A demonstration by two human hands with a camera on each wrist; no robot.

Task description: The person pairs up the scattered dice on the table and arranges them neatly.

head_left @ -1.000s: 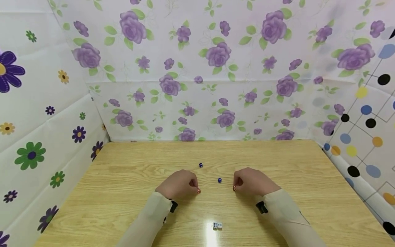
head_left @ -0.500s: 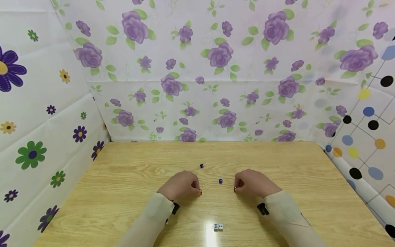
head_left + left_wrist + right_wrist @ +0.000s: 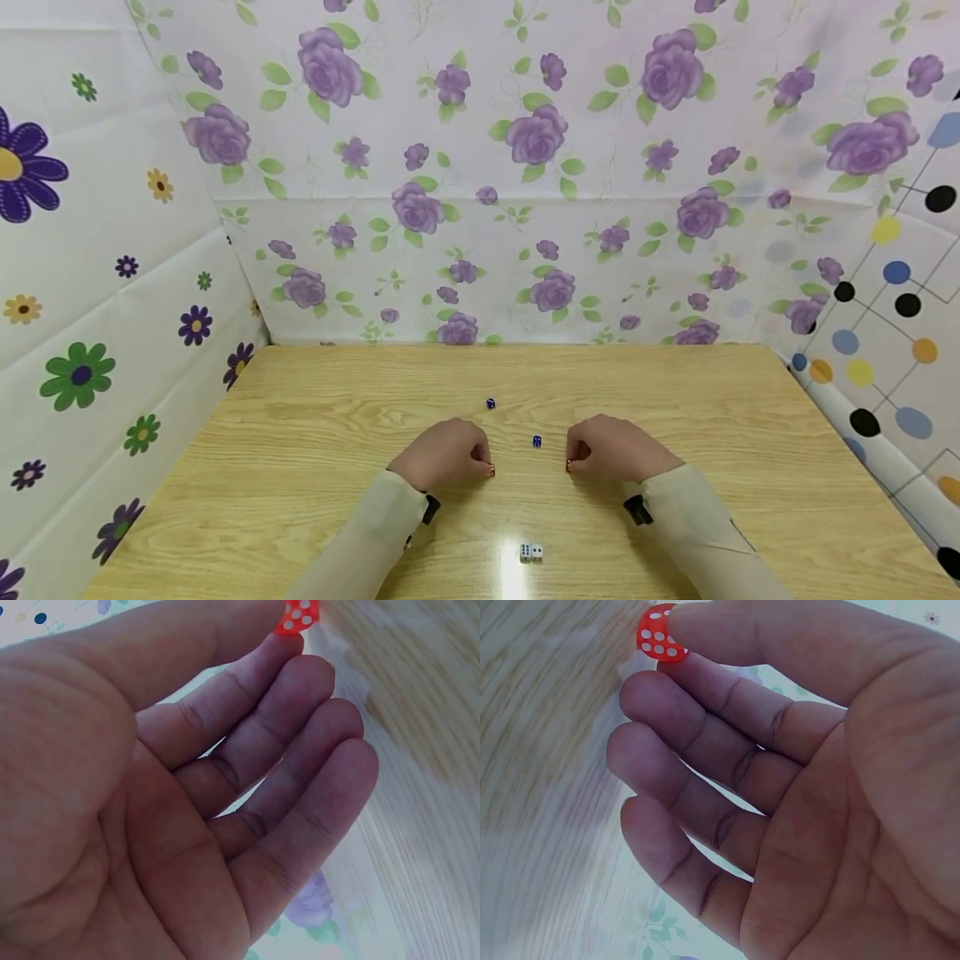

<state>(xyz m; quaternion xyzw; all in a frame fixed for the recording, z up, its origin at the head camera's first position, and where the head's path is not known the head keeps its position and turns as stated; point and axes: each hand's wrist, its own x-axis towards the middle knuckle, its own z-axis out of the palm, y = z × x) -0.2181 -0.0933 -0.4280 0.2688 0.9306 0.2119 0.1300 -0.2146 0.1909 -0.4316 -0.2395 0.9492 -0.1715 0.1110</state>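
My left hand [image 3: 446, 452] pinches a red die [image 3: 301, 616] with white pips between thumb and forefinger, just left of the table's middle. Facing it across a gap, my right hand [image 3: 618, 448] grips another red die [image 3: 658, 634] the same way, partly covered by the thumb in the right wrist view. Between the hands, slightly farther out, lies a blue die [image 3: 537, 442]. A second blue die [image 3: 491, 403] rests farther back and to the left. Close to the front, two white dice [image 3: 531, 552] sit side by side.
All this is on a pale wooden table [image 3: 315, 383]. Floral cloth [image 3: 480, 250] stands upright along its back edge. A flower-patterned cloth [image 3: 135, 333] flanks the left side, and a dotted cloth [image 3: 885, 333] the right.
The left hand with its red die has moved a little right and nearer. The right hand has come slightly nearer too. The blue and white dice lie as before.
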